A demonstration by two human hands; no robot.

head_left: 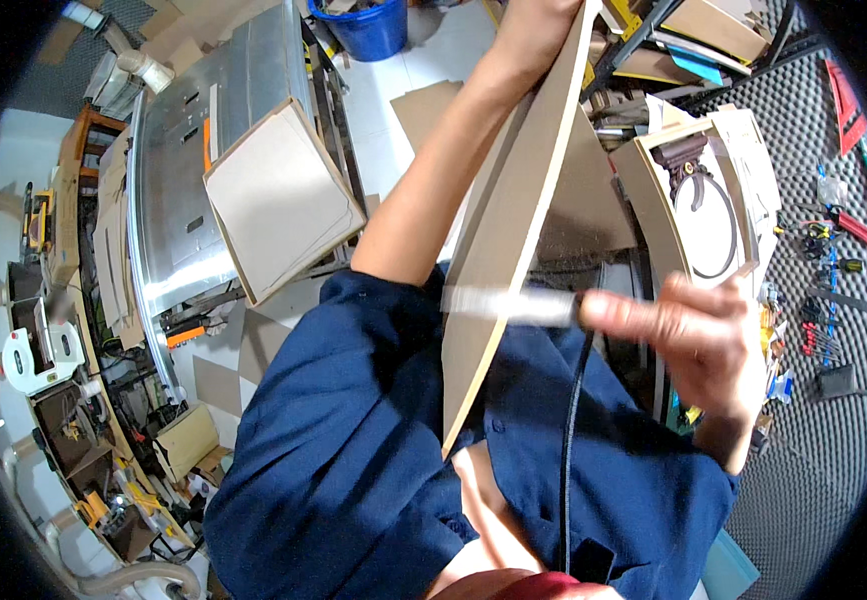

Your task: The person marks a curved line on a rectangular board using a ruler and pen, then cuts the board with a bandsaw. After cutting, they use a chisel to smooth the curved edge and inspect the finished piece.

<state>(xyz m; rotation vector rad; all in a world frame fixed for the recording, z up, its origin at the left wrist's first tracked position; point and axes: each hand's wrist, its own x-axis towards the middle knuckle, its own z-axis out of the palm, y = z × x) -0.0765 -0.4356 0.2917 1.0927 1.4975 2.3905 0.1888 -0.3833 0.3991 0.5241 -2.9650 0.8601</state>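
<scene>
A thin, flat wooden board [518, 190] slants upright in front of my chest, its pale narrow edge turned toward me. My left hand [545, 8], partly cut off by the top of the view, grips the board's far end. Closed around one end of a whitish, flat strip [543, 306] is my right hand [688, 335], on the board's right side. The strip lies across the board's edge near its lower part and is smeared by motion, so its exact kind does not show.
On the left stands a metal-topped table [188, 190] with a pale square panel [283, 200] leaning over its corner. A blue bucket [368, 30] sits at the back. To the right are an open wooden box [653, 200] and grey foam wall [803, 450] with hanging tools.
</scene>
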